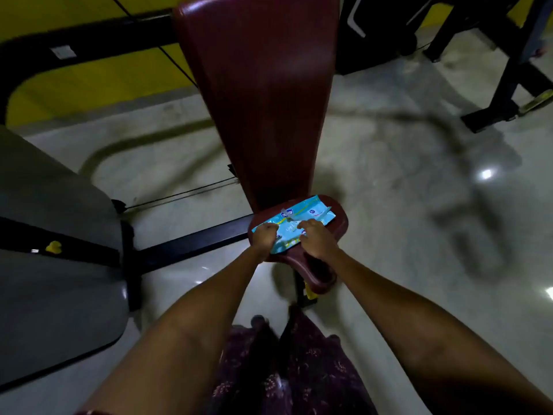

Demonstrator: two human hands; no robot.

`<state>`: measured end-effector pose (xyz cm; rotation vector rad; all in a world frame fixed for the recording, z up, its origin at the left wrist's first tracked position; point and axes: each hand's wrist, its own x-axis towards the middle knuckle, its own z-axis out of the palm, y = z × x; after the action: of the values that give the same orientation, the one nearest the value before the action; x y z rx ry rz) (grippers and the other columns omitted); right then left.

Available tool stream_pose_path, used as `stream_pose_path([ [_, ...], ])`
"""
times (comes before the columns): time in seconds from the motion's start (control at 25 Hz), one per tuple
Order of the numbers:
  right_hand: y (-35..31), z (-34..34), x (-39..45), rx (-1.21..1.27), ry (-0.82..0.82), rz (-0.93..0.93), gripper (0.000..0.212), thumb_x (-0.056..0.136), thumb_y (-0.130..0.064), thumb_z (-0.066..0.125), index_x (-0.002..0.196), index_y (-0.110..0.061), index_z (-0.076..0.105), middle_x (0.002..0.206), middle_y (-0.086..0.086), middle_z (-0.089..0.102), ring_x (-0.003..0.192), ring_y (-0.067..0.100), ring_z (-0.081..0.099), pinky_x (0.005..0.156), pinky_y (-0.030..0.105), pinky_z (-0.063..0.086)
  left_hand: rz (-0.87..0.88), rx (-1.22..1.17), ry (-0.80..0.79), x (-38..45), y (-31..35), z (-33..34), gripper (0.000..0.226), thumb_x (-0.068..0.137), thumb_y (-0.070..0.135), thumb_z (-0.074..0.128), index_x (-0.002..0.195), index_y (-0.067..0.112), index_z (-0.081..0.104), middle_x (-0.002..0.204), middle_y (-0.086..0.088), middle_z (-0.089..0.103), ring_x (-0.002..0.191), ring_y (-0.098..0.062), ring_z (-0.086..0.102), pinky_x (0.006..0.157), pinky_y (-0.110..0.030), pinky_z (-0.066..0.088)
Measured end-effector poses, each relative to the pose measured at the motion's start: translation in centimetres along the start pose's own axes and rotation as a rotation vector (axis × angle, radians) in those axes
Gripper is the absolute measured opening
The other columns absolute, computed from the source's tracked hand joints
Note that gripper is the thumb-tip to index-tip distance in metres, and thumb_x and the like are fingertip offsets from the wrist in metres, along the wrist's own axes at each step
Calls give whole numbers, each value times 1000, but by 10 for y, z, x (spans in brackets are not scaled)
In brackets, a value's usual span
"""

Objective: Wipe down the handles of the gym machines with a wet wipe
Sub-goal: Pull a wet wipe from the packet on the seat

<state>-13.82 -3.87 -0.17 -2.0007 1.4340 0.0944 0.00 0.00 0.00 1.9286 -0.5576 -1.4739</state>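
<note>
Two bare hands are seen reaching forward and down onto a blue wet-wipe packet (299, 223), which lies flat on the dark red seat pad (341, 223) of a gym bench. The left hand (264, 236) is placed on the packet's near left corner, its fingers (267, 227) curled down onto the wrapper; whether the corner is pinched or only pressed cannot be told. The right hand (317, 239) is set near the packet's middle, its fingers (308, 224) also curled, with the tips against the printed face close to a small pale flap (287, 212). The far right part of the packet is left uncovered, beyond both hands. The long red backrest (260, 94) is seen rising away from the seat pad. A grey machine panel (54, 265) stands at the left, and black frame bars (191, 244) run beside the seat over the pale glossy floor (419, 205).
</note>
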Motion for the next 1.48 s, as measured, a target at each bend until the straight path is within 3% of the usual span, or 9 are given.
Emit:
stream_pose_path([
  [0.08,4,4,12,-131,-46,-79,38,92,-15,48,129,-12,52,139,16,39,132,29,34,106,36,32,98,287,11,13,-2,5,24,96,10,46,78,9,62,83,-6,60,83,-21,55,80,-33,43],
  [0.24,10,18,37,-251,-135,-130,41,93,-28,47,134,-22,48,153,14,18,140,27,17,111,43,25,210,830,-144,36,-17,4,34,96,15,47,124,-3,55,134,-19,49,125,-29,43,99,-27,28],
  [0.44,20,19,62,-243,-264,-48,46,99,-36,36,144,-30,31,157,-2,11,144,25,5,114,51,7,306,1027,-143,73,-24,-1,46,96,24,47,139,8,43,149,-14,31,140,-24,23,109,-33,28],
  [0.6,27,25,69,81,-126,51,41,97,-19,44,138,-18,43,148,1,36,140,20,24,115,42,1,369,1077,-170,88,-17,-1,51,92,23,54,140,10,42,151,-16,24,141,-28,20,111,-38,26],
  [0.68,26,30,71,324,44,176,35,93,-8,46,127,-11,56,133,10,54,128,25,44,116,38,13,391,1085,-203,94,-14,2,49,91,19,54,139,13,44,153,-16,20,142,-29,16,112,-42,23],
  [0.8,28,33,72,339,140,262,34,90,-7,48,120,-14,63,116,13,66,110,31,58,97,38,42,406,1034,-221,102,-9,12,39,97,20,45,135,14,50,156,-14,12,144,-29,7,114,-49,15],
  [1.12,34,46,73,314,154,225,35,86,-4,50,114,-17,68,104,14,70,98,32,63,85,39,49,395,1358,-244,112,5,37,32,92,29,50,118,16,64,158,-8,7,145,-28,0,113,-56,10],
  [1.28,34,46,73,311,130,223,34,88,-7,50,116,-16,66,108,13,69,101,31,62,87,39,48,521,1041,-209,113,2,31,24,87,18,60,106,5,69,147,-11,33,137,-26,27,112,-37,21],
  [1.48,31,44,71,323,105,218,32,89,-6,52,118,-10,63,117,11,65,110,28,58,94,33,42,356,335,98,103,-2,21,14,84,-2,62,92,-9,71,105,-21,67,94,-24,61,81,-13,43],
])
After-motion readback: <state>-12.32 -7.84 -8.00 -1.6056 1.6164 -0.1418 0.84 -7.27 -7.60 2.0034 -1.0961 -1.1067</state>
